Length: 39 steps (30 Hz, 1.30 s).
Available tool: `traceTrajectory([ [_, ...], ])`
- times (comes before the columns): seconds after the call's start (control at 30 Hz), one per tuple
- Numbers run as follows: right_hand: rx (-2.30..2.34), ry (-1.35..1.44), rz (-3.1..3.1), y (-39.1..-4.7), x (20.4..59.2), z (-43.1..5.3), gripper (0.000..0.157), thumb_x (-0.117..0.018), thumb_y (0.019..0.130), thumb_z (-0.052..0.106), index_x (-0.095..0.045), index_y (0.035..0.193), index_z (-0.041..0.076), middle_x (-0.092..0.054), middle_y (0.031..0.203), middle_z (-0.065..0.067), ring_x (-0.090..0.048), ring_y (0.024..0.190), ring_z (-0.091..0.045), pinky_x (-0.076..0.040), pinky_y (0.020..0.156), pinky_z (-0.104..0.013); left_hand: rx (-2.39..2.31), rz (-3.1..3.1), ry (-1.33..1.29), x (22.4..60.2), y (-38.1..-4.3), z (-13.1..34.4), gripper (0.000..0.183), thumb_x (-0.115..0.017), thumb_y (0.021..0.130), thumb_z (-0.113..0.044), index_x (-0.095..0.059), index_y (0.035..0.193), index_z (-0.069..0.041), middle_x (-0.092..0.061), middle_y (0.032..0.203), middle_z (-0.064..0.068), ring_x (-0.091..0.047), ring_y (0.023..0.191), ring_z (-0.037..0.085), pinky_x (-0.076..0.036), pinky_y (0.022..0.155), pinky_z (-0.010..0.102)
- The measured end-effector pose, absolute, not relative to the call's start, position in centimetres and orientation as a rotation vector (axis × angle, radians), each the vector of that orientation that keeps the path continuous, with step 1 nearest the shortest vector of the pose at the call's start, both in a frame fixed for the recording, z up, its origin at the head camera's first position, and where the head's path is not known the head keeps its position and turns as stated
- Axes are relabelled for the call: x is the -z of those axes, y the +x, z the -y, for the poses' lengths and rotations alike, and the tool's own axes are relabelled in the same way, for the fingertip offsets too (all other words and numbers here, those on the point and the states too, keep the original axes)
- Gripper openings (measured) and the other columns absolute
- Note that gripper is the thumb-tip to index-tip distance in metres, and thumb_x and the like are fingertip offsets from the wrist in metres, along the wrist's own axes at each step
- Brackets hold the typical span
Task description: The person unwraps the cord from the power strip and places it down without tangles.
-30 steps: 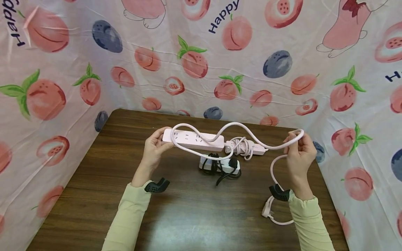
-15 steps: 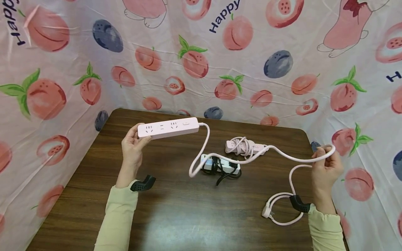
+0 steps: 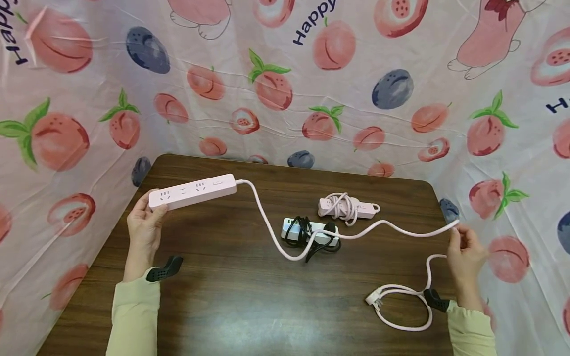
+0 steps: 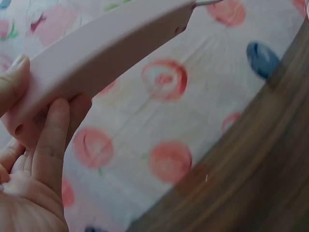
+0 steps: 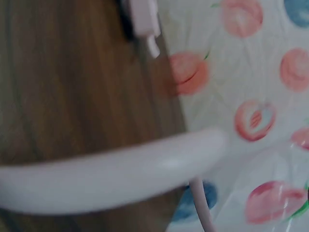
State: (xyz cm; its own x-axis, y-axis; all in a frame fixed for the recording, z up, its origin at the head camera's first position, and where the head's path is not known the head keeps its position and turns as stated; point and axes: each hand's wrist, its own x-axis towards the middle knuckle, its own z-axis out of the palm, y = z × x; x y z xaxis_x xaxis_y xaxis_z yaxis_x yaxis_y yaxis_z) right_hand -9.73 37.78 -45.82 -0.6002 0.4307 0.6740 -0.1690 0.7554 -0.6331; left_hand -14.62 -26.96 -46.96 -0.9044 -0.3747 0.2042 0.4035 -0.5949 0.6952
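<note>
In the head view my left hand (image 3: 144, 230) grips one end of a pink power strip (image 3: 193, 193), held tilted above the left part of the table. The left wrist view shows the strip's plain underside (image 4: 101, 53), with the thumb on one side and fingers on the other. From the strip's far end a pink cord (image 3: 267, 217) runs in waves to my right hand (image 3: 465, 254), which pinches it at the table's right edge. Beyond that hand the cord loops on the table to a plug (image 3: 373, 297). The right wrist view has the cord (image 5: 116, 176) up close, fingers hidden.
Behind the stretched cord lie a smaller pink power strip (image 3: 347, 207) wound in its own cord and a white power strip (image 3: 289, 228) wrapped in black cord. The brown wooden table (image 3: 249, 296) meets a fruit-print cloth (image 3: 267, 113) at its back and sides.
My left hand has carried the strip leftward, and my right hand has moved right. The cord between them has gone from a loop to shallower waves.
</note>
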Motion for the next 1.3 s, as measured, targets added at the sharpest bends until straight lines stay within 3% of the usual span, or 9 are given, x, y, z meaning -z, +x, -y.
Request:
traceTrajectory([
  [0.27,-0.628,-0.225,2.241,-9.3,49.4,-39.5,0.009,-0.063,0.084,0.002,-0.063,0.085,-0.006,-0.056,0.061,-0.017,-0.024,0.059,0.024,-0.027,0.049,-0.026,2.517,1.134,0.044,49.7,-13.2,30.1,0.041,-0.061,0.075,0.024,-0.056,0.114,0.013,-0.063,0.095,0.014,-0.067,0.081,0.019,-0.056,0.065,0.027],
  [0.43,-0.604,-0.288,2.302,-9.0,51.0,-40.4,0.010,-0.062,0.085,0.003,-0.062,0.082,-0.006,-0.057,0.061,-0.019,-0.026,0.056,0.019,-0.030,0.049,-0.034,2.582,1.167,-0.016,51.0,-12.5,31.3,0.037,-0.057,0.079,0.023,-0.059,0.113,0.008,-0.064,0.097,0.012,-0.067,0.083,0.018,-0.056,0.067,0.027],
  [0.57,-0.585,-0.353,2.367,-8.6,51.7,-40.9,0.012,-0.061,0.086,0.005,-0.062,0.082,-0.006,-0.059,0.064,-0.021,-0.047,0.048,-0.016,-0.033,0.050,-0.047,2.634,1.172,-0.075,52.1,-12.1,32.3,0.036,-0.050,0.083,0.024,-0.059,0.113,0.007,-0.065,0.098,0.013,-0.066,0.085,0.019,-0.056,0.069,0.028],
  [0.63,-0.575,-0.387,2.421,-8.4,51.8,-41.0,0.013,-0.060,0.087,0.007,-0.062,0.084,-0.005,-0.059,0.067,-0.022,-0.052,0.053,-0.036,-0.034,0.051,-0.051,2.653,1.172,-0.088,52.7,-11.7,32.8,0.037,-0.047,0.083,0.025,-0.058,0.114,0.007,-0.066,0.100,0.014,-0.066,0.086,0.019,-0.056,0.070,0.028],
  [0.7,-0.580,-0.428,2.480,-8.2,51.7,-41.1,0.014,-0.058,0.089,0.009,-0.061,0.086,-0.005,-0.060,0.070,-0.023,-0.054,0.062,-0.045,-0.035,0.052,-0.053,2.672,1.150,-0.096,53.3,-11.3,33.3,0.037,-0.045,0.084,0.025,-0.058,0.114,0.008,-0.066,0.100,0.014,-0.067,0.086,0.020,-0.056,0.070,0.029],
  [1.1,-0.626,-0.773,2.467,-6.6,50.9,-41.3,0.025,-0.045,0.096,0.015,-0.057,0.095,-0.007,-0.057,0.089,-0.034,-0.051,0.081,-0.053,-0.035,0.064,-0.059,2.759,1.043,-0.271,55.0,-8.6,35.7,0.039,-0.035,0.087,0.026,-0.054,0.118,0.012,-0.064,0.106,0.020,-0.066,0.091,0.026,-0.055,0.075,0.033],
  [1.3,-0.584,-0.760,2.557,-6.3,51.1,-41.6,0.024,-0.046,0.095,0.014,-0.057,0.096,-0.007,-0.058,0.089,-0.034,-0.051,0.081,-0.055,-0.036,0.062,-0.060,2.782,1.078,-0.258,56.1,-8.0,36.2,0.040,-0.033,0.088,0.026,-0.056,0.117,0.012,-0.064,0.106,0.019,-0.066,0.092,0.025,-0.055,0.075,0.034],
])
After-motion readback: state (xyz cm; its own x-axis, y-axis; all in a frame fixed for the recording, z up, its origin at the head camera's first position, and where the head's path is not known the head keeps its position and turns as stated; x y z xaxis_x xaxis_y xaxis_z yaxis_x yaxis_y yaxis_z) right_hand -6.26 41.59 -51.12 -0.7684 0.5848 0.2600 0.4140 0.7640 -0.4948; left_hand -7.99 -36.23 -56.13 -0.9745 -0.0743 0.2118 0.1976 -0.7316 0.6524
